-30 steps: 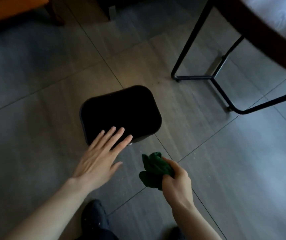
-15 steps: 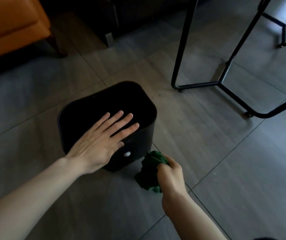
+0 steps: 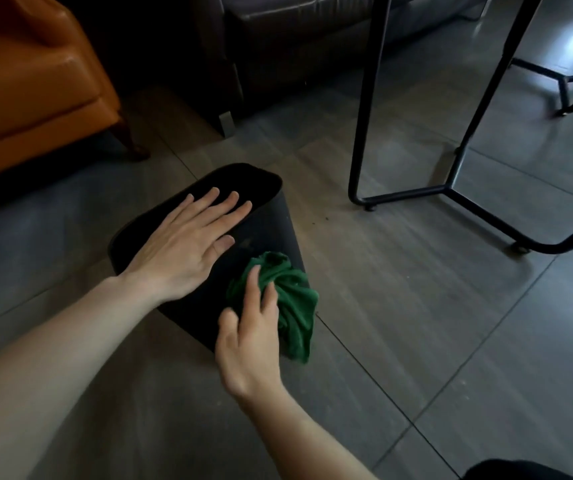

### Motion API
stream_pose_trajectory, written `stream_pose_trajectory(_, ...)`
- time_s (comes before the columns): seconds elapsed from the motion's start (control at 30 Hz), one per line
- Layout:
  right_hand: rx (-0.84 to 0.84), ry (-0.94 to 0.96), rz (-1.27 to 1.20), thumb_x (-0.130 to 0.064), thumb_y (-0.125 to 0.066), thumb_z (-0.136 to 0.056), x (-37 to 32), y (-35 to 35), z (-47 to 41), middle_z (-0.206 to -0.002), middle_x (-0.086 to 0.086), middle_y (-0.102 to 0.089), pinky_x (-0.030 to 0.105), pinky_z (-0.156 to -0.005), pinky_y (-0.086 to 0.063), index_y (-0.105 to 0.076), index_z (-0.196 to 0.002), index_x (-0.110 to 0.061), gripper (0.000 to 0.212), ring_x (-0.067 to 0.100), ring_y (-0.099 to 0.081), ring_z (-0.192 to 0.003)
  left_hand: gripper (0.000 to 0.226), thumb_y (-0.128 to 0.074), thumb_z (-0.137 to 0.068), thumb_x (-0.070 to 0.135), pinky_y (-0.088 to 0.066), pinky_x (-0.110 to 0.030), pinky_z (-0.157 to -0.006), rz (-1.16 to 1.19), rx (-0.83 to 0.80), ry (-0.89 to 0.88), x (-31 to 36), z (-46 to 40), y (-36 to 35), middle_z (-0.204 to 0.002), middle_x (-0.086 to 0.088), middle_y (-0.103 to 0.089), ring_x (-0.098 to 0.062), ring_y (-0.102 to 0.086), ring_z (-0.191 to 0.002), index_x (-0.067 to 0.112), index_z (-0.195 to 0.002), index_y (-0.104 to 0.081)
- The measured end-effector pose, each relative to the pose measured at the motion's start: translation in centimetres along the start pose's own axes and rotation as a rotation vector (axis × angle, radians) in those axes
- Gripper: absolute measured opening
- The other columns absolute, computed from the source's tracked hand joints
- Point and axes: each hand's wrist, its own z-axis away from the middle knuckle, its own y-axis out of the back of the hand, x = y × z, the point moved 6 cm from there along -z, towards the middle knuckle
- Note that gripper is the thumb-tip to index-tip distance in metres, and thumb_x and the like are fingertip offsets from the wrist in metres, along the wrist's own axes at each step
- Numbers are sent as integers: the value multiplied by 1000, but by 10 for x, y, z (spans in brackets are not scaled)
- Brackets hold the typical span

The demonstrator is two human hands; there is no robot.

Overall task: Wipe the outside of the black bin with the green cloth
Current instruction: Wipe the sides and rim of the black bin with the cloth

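The black bin (image 3: 278, 223) stands on the grey tiled floor in the middle of the head view, seen from above and a little to its near side. My left hand (image 3: 188, 251) lies flat across its rim, fingers spread over the dark opening. My right hand (image 3: 250, 337) presses the bunched green cloth (image 3: 292, 299) against the bin's near outer wall, low on the right side. Part of the cloth hangs down past the bin's lower corner.
An orange armchair (image 3: 32, 81) stands at the far left and a dark sofa (image 3: 295, 39) behind the bin. Black metal table legs (image 3: 364, 133) with a floor bar (image 3: 486, 216) stand to the right. Bare floor tiles (image 3: 451, 341) stretch to the near right.
The view has dropped closer to the bin. My left hand has moved from hovering above the bin onto its rim. My right hand has brought the cloth from the floor side up against the bin's wall.
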Motion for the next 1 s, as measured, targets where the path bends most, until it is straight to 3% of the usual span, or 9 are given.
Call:
stream_pose_trajectory(0.07,-38,91,226,-18,-44,-98,5,-13,-2,-173,10,1,41,-128,-12,3,-164,-31,81,28,1,-158,54,-33,-110,36,-2,-33,-128,35,13,17,-10,-7,1,-171,11,-19,-10,-3,-160,38,-162,-20)
stream_pose_trajectory(0.17,112,236,585,-3,-58,-89,3,-11,-14,-164,21,-29,46,-117,-40,-13,-164,-22,90,39,-34,-147,54,-33,-109,38,-2,-33,-128,68,24,36,-26,-11,3,-170,12,-19,-9,-4,-159,39,-162,-23)
stream_pose_trajectory(0.23,241,323,736,-9,-67,-89,-2,-8,-26,-148,18,-53,49,-107,-49,-33,-160,-21,79,38,-53,-130,53,-34,-109,37,-3,-34,-128,107,25,60,-35,-15,4,-171,12,-19,-9,-4,-159,40,-162,-24)
stream_pose_trajectory(0.33,389,391,844,-21,-76,-86,-4,0,-45,-131,8,-65,56,-105,-44,-51,-150,-29,69,36,-57,-122,52,-35,-110,36,-1,-34,-127,160,35,98,-46,-23,4,-171,11,-18,-10,-3,-160,39,-161,-25)
stream_pose_trajectory(0.47,350,527,655,-10,-75,-84,6,4,-66,-138,17,-55,67,-111,-37,-56,-146,-31,69,44,-39,-145,53,-34,-110,37,2,-35,-126,153,46,111,-58,-26,4,-173,11,-13,-11,2,-160,39,-162,-25)
stream_pose_trajectory(0.6,317,447,349,4,-69,-88,15,-2,-77,-157,15,-33,52,-104,-53,-53,-148,-36,74,36,-41,-147,53,-32,-110,37,4,-35,-127,148,48,113,-65,-27,6,-173,9,-11,-14,4,-160,38,-163,-23)
stream_pose_trajectory(0.73,398,442,306,10,-62,-89,12,-25,-70,-160,17,-38,44,-110,-51,-56,-147,-32,72,33,-42,-148,55,-33,-111,35,2,-38,-127,146,59,127,-75,-24,8,-173,7,-14,-16,2,-161,35,-164,-21)
stream_pose_trajectory(0.9,277,653,335,-1,-53,-100,11,-65,-42,-159,13,-45,34,-124,-31,-56,-147,-29,54,23,-31,-155,55,-32,-110,36,0,-41,-129,141,50,179,-99,-14,12,-173,7,-17,-16,-1,-161,35,-164,-20)
stream_pose_trajectory(1.0,335,567,290,3,-59,-96,13,-46,-67,-158,10,-46,36,-123,-34,-60,-144,-29,57,22,-36,-152,54,-35,-110,34,1,-40,-128,178,67,189,-103,-12,11,-172,7,-19,-16,-2,-161,34,-163,-23)
